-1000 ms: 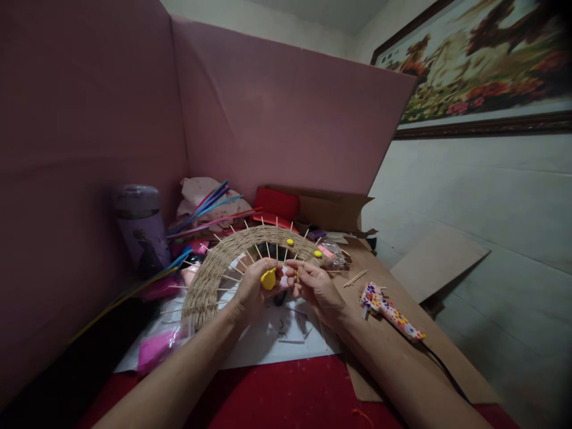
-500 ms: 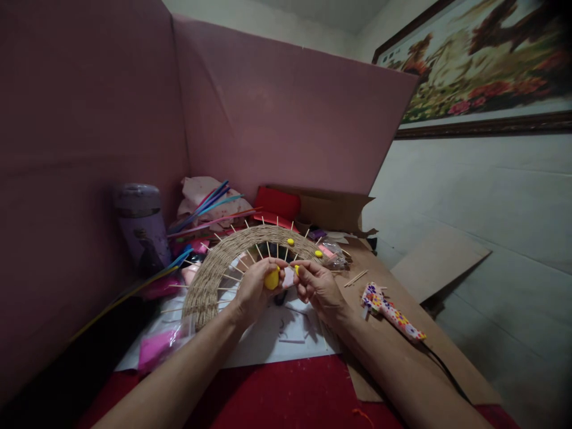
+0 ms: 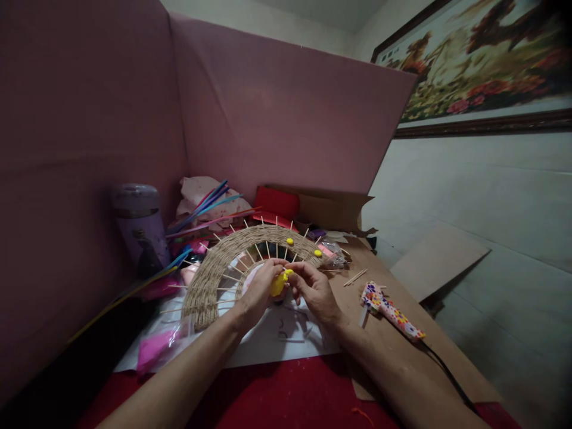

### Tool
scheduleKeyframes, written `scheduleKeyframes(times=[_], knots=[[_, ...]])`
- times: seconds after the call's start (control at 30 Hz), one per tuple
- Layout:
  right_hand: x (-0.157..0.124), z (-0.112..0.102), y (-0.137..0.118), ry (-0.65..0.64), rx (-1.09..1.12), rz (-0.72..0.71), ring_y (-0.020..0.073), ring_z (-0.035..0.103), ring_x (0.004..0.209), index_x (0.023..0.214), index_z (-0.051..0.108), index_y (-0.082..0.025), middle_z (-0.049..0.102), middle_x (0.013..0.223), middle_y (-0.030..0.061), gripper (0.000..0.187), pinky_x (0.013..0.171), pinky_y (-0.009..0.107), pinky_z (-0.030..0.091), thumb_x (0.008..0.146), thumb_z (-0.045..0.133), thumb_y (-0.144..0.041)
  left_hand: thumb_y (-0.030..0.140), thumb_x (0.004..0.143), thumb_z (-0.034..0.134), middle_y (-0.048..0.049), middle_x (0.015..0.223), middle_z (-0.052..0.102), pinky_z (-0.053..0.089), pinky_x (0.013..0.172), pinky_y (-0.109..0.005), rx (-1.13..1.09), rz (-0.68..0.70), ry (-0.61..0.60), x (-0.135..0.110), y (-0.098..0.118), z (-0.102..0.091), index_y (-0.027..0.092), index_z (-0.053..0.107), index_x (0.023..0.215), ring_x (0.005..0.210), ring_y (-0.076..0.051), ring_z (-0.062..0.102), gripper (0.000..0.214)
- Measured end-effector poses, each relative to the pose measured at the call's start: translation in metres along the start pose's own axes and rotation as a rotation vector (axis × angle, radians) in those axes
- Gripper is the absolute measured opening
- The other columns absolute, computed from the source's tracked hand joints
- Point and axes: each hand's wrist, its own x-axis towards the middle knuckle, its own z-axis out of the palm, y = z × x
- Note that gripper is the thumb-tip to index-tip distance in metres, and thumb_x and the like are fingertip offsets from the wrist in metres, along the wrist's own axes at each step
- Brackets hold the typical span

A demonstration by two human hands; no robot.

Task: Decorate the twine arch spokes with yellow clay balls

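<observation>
My left hand (image 3: pixel 261 292) is closed round a lump of yellow modelling clay (image 3: pixel 279 284). At the clay's right edge, the fingers of my right hand (image 3: pixel 316 292) pinch a small bit of it. Both hands are held close together over the near side of a woven twine arch (image 3: pixel 203 292), which has thin wooden sticks poking out along its rims. Two small yellow discs, a far one (image 3: pixel 290 241) and a nearer one (image 3: pixel 317 253), sit on the arch's right part. My fingers hide some of the clay.
A flower-patterned glue gun (image 3: pixel 388 310) lies on cardboard (image 3: pixel 429 363) at right, near loose sticks (image 3: pixel 356 277). On the left are a purple tumbler (image 3: pixel 142 229), pipe cleaners (image 3: pixel 210 199) and a bag of pink material (image 3: pixel 156 348). White paper (image 3: pixel 254 348) lies beneath the arch.
My right hand has moved slightly left, bringing its small yellow bit against the lump in my left hand. The pale patch between the hands no longer shows. The arch and discs stay put.
</observation>
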Motion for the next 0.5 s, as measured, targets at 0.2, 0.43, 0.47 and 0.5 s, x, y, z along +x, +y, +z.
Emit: scheduleKeyframes(times=[0.2,0.43,0.47,0.5], knots=[[-0.0024,0.0001,-0.0030,-0.014,-0.094,-0.032,0.0068,0.044,0.047,0.089,0.067,-0.019,0.060,0.069,-0.0013,0.017,0.041,0.019,0.035,0.077,0.067,-0.031,0.028,0.075,0.051,-0.0007,0.073,0.053,0.033,0.046,-0.018,0.066,0.008,-0.016,-0.0009,-0.0010,-0.0003,0.015,0.059,0.090,0.055,-0.007,0.045,0.021],[0.0032,-0.0020,0.0001,0.015,0.158,0.091,0.0047,0.038,0.038,0.077,0.062,-0.016,0.051,0.055,-0.0050,0.024,0.034,0.018,0.031,0.074,0.068,-0.039,0.027,0.074,0.054,0.0007,0.063,0.052,0.030,0.044,-0.019,-0.026,-0.032,-0.058,0.0014,-0.0007,0.0003,0.014,0.053,0.090,0.048,-0.008,0.044,0.020],[0.0039,-0.0023,0.0004,0.021,0.216,0.119,0.0043,0.037,0.038,0.077,0.062,-0.016,0.052,0.056,-0.0047,0.025,0.034,0.017,0.032,0.074,0.069,-0.039,0.027,0.074,0.055,0.0001,0.064,0.053,0.030,0.045,-0.019,-0.041,-0.035,-0.044,0.0013,0.0000,0.0007,0.014,0.053,0.089,0.049,-0.008,0.045,0.020],[0.0044,-0.0026,0.0005,0.028,0.260,0.136,0.0039,0.037,0.039,0.078,0.062,-0.015,0.052,0.058,-0.0044,0.025,0.034,0.017,0.032,0.074,0.069,-0.039,0.027,0.073,0.055,-0.0005,0.064,0.053,0.031,0.046,-0.019,-0.053,-0.040,-0.032,0.0011,0.0005,0.0009,0.014,0.054,0.089,0.050,-0.008,0.046,0.020]])
